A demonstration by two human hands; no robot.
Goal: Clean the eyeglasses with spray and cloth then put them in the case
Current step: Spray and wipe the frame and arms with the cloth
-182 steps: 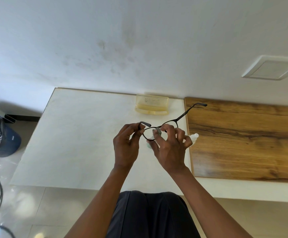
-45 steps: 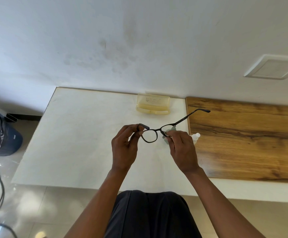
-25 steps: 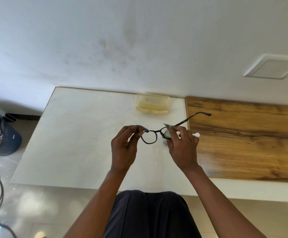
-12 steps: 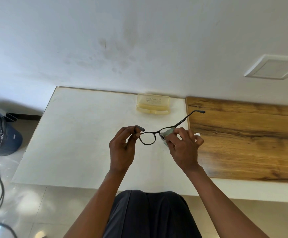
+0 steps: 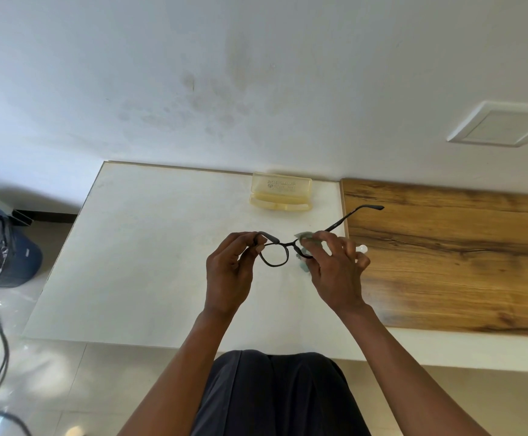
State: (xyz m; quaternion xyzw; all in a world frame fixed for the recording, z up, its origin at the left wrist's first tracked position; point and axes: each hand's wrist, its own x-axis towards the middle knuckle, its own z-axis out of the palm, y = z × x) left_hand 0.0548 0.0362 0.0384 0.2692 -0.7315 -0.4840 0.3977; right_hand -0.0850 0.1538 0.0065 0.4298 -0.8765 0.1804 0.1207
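Eyeglasses [image 5: 275,255] job happening over a white table [image 5: 149,253] that butts up against a wooden top [image 5: 451,265] on the right, and the black frames are held up in the air above the white part, arms unfolded, one temple sticking out toward the wood. Left hand [image 5: 229,272] is pinching the frame at its left end by the hinge, while the right hand [image 5: 335,272] has a pale green cloth [image 5: 307,243] pinched around the right lens, so that lens is mostly hidden. Yellowish case [image 5: 281,191] sits open at the back edge of the table well apart from the hands, and a little white spray bottle [image 5: 361,248] just peeks out behind the right hand's fingers.
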